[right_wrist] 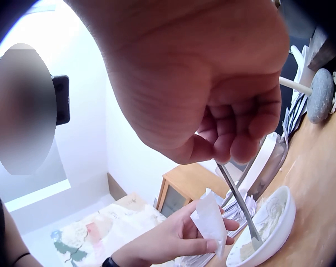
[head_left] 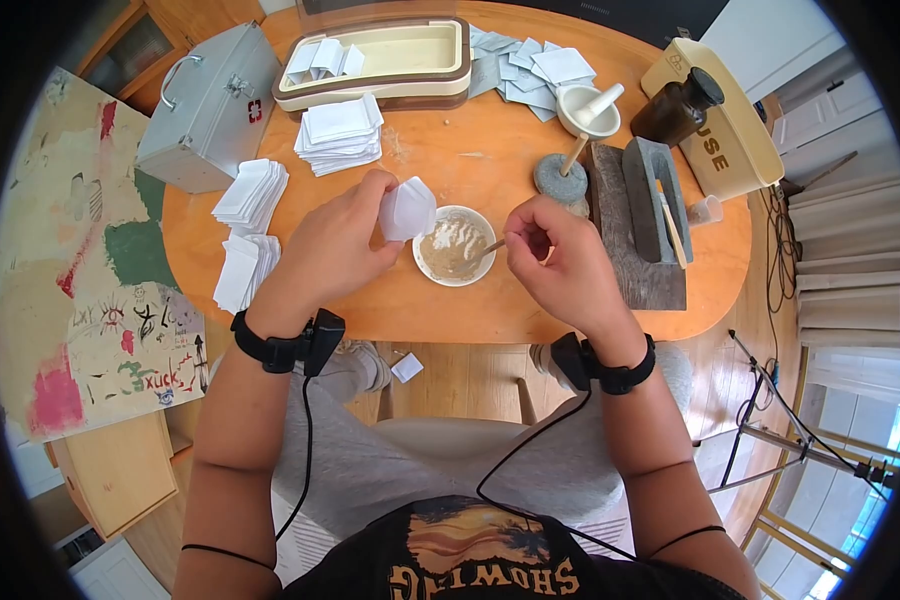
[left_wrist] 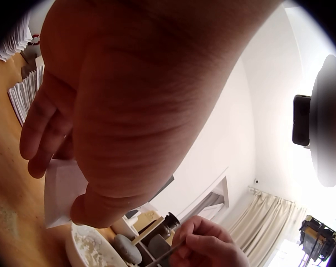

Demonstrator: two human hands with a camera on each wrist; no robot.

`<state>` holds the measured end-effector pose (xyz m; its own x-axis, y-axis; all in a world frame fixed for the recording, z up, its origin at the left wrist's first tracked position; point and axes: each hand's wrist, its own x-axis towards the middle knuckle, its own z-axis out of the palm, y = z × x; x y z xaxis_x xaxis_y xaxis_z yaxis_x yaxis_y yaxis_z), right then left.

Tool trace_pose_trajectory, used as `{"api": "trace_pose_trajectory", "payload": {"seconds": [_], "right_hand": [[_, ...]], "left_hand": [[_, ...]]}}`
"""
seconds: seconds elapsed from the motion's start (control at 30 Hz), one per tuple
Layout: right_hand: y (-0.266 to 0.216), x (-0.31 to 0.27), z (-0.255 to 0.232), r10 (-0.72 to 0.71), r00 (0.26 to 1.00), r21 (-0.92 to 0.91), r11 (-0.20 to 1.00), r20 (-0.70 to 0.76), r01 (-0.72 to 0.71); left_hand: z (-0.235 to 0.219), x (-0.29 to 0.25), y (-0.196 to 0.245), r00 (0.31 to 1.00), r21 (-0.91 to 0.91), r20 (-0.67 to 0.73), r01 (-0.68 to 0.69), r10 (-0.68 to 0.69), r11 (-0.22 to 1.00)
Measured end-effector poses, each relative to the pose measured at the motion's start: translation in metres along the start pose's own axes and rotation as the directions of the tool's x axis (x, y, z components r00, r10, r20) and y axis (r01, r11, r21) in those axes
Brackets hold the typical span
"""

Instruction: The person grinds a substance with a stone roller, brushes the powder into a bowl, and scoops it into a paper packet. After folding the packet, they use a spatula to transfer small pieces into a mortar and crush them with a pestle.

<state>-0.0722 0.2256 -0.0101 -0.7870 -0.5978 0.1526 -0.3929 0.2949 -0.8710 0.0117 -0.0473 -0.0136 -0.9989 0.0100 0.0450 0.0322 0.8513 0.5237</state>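
My left hand [head_left: 325, 245] holds a small folded white paper packet [head_left: 408, 209] between thumb and fingers, tilted at the left rim of a white bowl [head_left: 419, 264]. Inside the bowl lies beige powder [head_left: 440, 262] with a whiter heap on top. From the right, my right hand [head_left: 562, 262] pinches a slim metal stirring tool [right_wrist: 236, 192] near its upper end. Its flattened lower tip rests in the powder, as the right wrist view shows. In the left wrist view, my left palm hides part of the packet [left_wrist: 63, 192].
Stacks of white paper packets [head_left: 338, 135] stand left of the bowl, near a silver case [head_left: 205, 110]. Behind is a cream box [head_left: 410, 50]. On the right are a mortar [head_left: 590, 125], a round grey stone [head_left: 560, 178], a brown bottle [head_left: 670, 112] and a grey trough [head_left: 650, 200].
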Motion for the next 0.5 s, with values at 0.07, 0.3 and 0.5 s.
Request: {"api": "trace_pose_trajectory", "payload": {"seconds": [0.07,0.3,0.5], "right_hand": [[0.0006,-0.0006,0.0026,-0.006,1.0,0.005,1.0,0.005,0.006],[0.0024,-0.0007,0.0042,0.011,0.998,0.005,1.0,0.065,-0.012],[0.0027,-0.0002,0.0001,0.093,0.992,0.096,0.99,0.086,-0.101]], "left_hand": [[0.0012,-0.0003,-0.0014,1.0,-0.007,-0.006,-0.008,0.008,1.0],[-0.0006,-0.0002,-0.0002,1.0,0.0,-0.007,-0.005,0.005,1.0],[0.0012,-0.0008,-0.0023,1.0,0.011,-0.015,-0.006,0.007,1.0]]}}
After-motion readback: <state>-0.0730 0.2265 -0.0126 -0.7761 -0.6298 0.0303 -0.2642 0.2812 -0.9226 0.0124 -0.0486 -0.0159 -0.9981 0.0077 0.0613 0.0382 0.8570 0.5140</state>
